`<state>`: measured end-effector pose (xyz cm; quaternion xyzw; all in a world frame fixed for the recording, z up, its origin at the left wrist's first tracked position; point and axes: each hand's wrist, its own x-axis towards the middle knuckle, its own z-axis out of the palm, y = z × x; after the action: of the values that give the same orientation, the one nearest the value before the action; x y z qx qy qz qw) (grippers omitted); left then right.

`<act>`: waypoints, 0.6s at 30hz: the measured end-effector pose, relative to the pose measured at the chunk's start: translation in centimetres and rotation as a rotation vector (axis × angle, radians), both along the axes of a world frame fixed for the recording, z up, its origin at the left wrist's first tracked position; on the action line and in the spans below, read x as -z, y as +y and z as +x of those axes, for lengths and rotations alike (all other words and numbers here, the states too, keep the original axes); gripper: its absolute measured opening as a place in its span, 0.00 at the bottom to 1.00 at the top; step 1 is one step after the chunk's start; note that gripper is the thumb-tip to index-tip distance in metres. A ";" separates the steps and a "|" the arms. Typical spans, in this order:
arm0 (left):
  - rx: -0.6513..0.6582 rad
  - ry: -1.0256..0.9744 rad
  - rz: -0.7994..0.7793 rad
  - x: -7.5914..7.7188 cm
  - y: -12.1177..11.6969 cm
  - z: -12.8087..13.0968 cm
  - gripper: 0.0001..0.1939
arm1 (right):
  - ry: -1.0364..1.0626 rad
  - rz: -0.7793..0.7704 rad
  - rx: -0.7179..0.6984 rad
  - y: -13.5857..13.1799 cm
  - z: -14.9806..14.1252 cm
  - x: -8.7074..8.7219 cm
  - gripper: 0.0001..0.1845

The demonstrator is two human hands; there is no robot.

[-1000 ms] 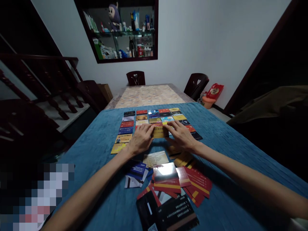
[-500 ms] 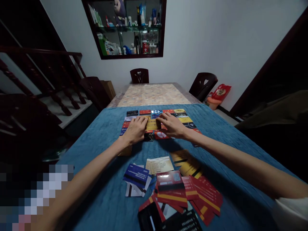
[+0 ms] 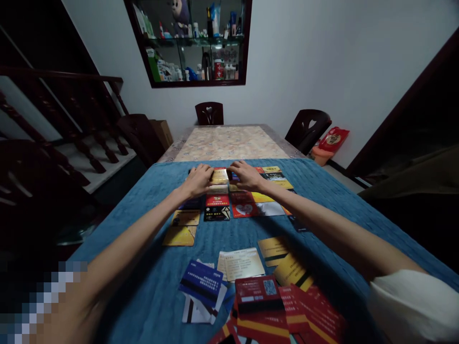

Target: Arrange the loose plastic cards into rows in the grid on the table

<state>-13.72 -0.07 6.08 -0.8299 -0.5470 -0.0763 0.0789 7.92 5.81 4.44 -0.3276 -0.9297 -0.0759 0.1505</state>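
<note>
A gold card [image 3: 220, 176] is held between my two hands, over the far rows of cards laid out on the blue cloth. My left hand [image 3: 198, 180] has its fingers closed at the card's left edge. At its right edge, my right hand [image 3: 246, 176] pinches with thumb and fingers. Below them lie a red card [image 3: 217, 200], a black VIP card [image 3: 217, 213] and a red card with a pale heart [image 3: 244, 209]. Two yellowish cards [image 3: 180, 235] sit at the near left of the layout. My hands and forearms hide part of the rows.
Nearer me are loose overlapping cards: blue ones [image 3: 202, 281], a cream one [image 3: 245, 263], gold ones [image 3: 274, 251] and several red ones [image 3: 260, 296]. The blue cloth [image 3: 136, 239] covers the table's near part. Chairs [image 3: 308, 129] stand around the far end.
Both hands have moved away from me with the gold card, to the far rows. The nearer cards of the layout now show more. The camera view has shifted slightly.
</note>
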 end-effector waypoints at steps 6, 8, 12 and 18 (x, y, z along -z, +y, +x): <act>-0.028 0.019 -0.062 0.8 2.6 -1.0 0.17 | -0.050 -0.103 0.062 1.4 -1.5 0.1 0.15; -0.038 0.020 -0.082 1.2 3.6 -1.4 0.18 | -0.070 -0.134 0.083 1.7 -2.0 0.1 0.15; -0.061 0.019 -0.107 2.1 5.2 -1.8 0.19 | -0.092 -0.159 0.103 2.7 -2.8 0.5 0.15; -0.098 0.030 -0.162 3.1 6.4 -1.7 0.17 | -0.102 -0.190 0.123 4.3 -3.3 2.3 0.18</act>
<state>-15.43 6.29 3.03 -0.8068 -0.5901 -0.0155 0.0233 4.64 10.15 2.18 -0.3927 -0.9172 -0.0129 0.0662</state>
